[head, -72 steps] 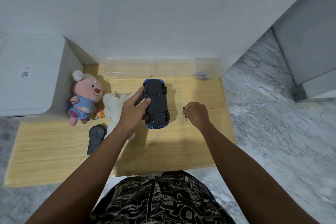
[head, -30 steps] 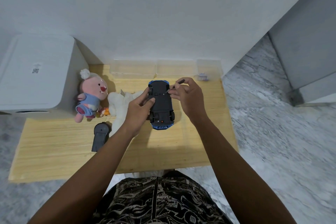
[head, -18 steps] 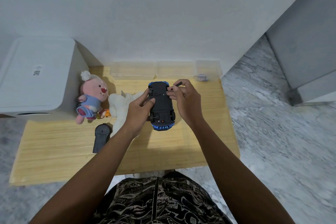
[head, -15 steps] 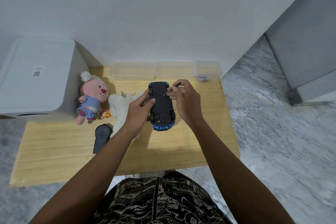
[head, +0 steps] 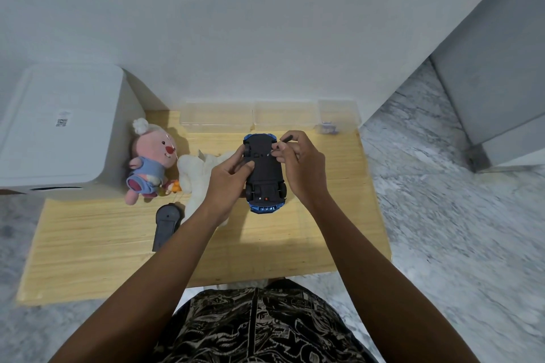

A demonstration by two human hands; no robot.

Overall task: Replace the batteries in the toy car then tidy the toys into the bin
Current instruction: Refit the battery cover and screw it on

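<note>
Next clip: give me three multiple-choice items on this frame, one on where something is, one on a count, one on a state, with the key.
1. Where does the dark remote lie?
A. on the table, to the left of the left forearm
B. inside a clear box
C. on the white bin

2. How many clear plastic boxes stand along the wall?
A. one
B. three
C. five

3. How does the toy car lie?
A. on its wheels
B. underside up
C. on its side

Key: 1 A, it rests on the wooden table below the pink plush. 2 B, three are lined up, the clear box on the right being smallest. 3 B, the black chassis faces up while the left hand steadies it and the right hand holds a small screwdriver to it.
</note>
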